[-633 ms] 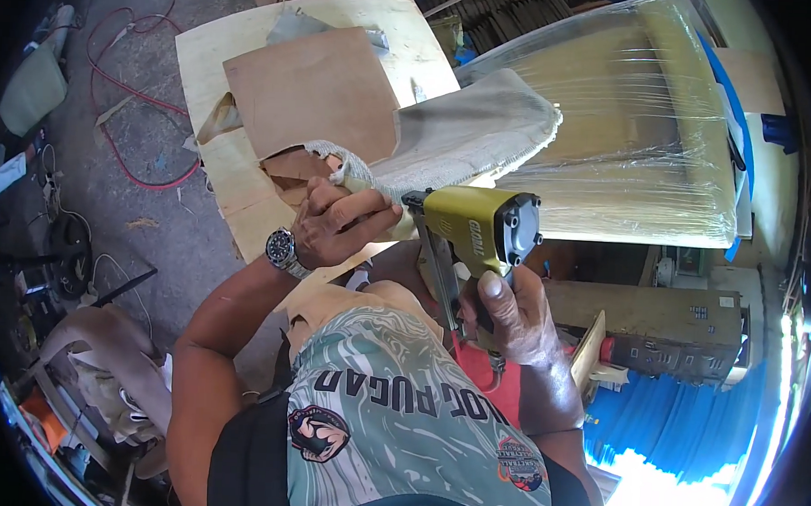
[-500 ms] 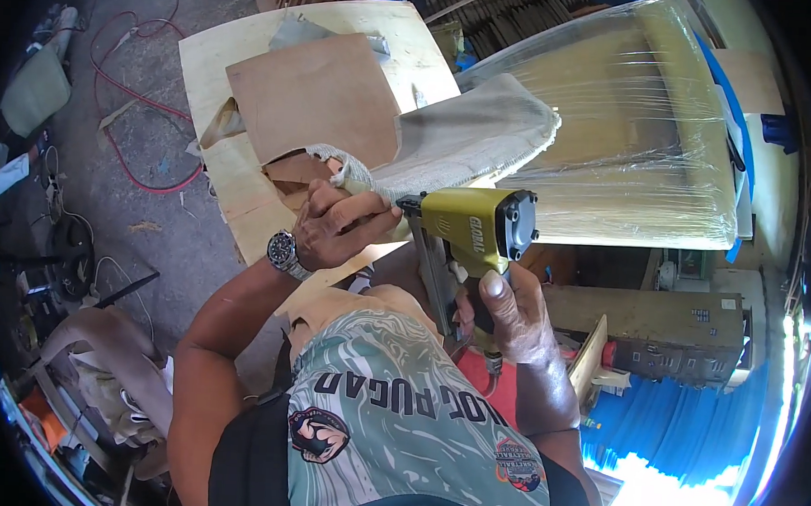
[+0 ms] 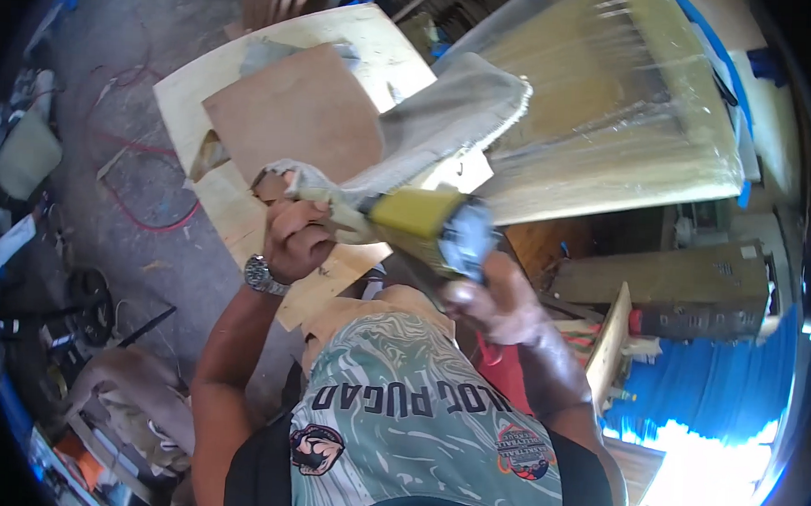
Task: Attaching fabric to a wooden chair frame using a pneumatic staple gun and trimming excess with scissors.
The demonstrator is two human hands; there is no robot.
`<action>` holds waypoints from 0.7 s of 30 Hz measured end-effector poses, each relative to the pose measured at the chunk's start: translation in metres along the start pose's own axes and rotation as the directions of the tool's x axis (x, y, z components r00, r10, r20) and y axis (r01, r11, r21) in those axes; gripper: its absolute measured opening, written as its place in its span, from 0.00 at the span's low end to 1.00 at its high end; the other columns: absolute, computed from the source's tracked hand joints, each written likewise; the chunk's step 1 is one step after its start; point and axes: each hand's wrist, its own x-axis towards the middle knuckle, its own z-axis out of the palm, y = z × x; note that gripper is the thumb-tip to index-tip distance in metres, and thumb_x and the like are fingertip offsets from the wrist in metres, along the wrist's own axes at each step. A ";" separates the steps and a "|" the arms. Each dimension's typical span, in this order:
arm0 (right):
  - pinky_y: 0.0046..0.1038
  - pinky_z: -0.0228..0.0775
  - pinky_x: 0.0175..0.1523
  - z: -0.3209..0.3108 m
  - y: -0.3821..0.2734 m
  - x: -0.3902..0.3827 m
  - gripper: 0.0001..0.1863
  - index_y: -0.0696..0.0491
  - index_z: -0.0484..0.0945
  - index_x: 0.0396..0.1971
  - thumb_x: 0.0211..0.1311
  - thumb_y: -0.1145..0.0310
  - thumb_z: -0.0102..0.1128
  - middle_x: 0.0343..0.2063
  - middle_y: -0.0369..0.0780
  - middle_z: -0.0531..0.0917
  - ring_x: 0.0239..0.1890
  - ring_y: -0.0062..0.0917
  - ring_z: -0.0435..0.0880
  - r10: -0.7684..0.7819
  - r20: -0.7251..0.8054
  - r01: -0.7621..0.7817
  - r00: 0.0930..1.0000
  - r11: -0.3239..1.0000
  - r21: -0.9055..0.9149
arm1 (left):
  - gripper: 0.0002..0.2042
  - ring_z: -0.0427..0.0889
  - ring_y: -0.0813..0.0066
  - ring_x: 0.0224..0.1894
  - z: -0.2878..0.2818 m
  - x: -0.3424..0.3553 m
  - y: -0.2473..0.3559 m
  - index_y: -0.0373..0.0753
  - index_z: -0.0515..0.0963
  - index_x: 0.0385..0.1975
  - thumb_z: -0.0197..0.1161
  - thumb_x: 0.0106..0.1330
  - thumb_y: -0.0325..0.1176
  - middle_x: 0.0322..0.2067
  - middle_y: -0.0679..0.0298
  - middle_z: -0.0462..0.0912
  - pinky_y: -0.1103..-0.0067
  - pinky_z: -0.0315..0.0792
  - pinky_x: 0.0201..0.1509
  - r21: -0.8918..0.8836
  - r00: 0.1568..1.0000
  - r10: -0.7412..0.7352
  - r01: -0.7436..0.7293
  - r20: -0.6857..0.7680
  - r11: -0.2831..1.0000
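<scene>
"Head view: what's gripped?"

"The right hand (image 3: 505, 303) clasps a yellow staple gun (image 3: 416, 217); the left hand (image 3: 296, 241) curls at the near-left end of grey fabric (image 3: 438, 119), grip unclear."

"Progress?"

"Far-right edge looks raw, unfinished; completed work can't be told."

Floor: grey concrete, stained and scuffed (image 3: 154, 301). Left margin: 1 pale, rounded panel (image 3: 27, 157); below it, 1 white sheet (image 3: 12, 243), tilted. Further down, 1 black round object (image 3: 88, 307), details unclear; 1 orange item (image 3: 78, 460) near lower left edge. Top centre: 1 brown slatted wooden piece (image 3: 276, 10). Upper right: 1 large yellowish slab (image 3: 645, 164) wrapped in clear, wrinkled plastic, with a blue strip (image 3: 737, 73) along its right side. Right: 1 boxy brown case (image 3: 662, 275); below it, blue curtain-like cloth (image 3: 694, 379), folded vertically, glare at its lower edge. 1 narrow wooden board (image 3: 611, 343) stands left of the cloth.
</scene>
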 end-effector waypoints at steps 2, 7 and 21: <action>0.27 0.77 0.43 -0.013 0.029 -0.009 0.34 0.65 0.73 0.62 0.70 0.51 0.67 0.39 0.43 0.86 0.38 0.23 0.84 -0.110 -0.011 0.105 0.994 0.912 0.395 | 0.23 0.80 0.59 0.46 -0.007 -0.004 0.006 0.45 0.74 0.39 0.83 0.46 0.32 0.49 0.61 0.76 0.62 0.75 0.51 0.040 1.000 -0.027 0.027 0.008 0.999; 0.24 0.73 0.33 -0.060 0.113 -0.043 0.33 0.61 0.79 0.50 0.69 0.41 0.65 0.27 0.36 0.82 0.27 0.18 0.79 0.231 0.003 -0.230 0.973 0.966 0.116 | 0.27 0.80 0.57 0.46 -0.029 -0.005 0.027 0.42 0.75 0.47 0.68 0.66 0.60 0.48 0.58 0.78 0.62 0.75 0.49 0.023 0.992 -0.129 0.129 0.001 0.991; 0.43 0.78 0.54 -0.138 0.474 0.053 0.37 0.58 0.61 0.72 0.69 0.58 0.63 0.50 0.55 0.83 0.49 0.47 0.85 0.450 -0.295 -0.516 0.843 0.832 -0.203 | 0.20 0.80 0.70 0.43 -0.007 0.122 0.057 0.31 0.77 0.52 0.57 0.79 0.45 0.41 0.57 0.82 0.74 0.73 0.52 0.469 0.352 -0.929 0.843 -0.115 0.262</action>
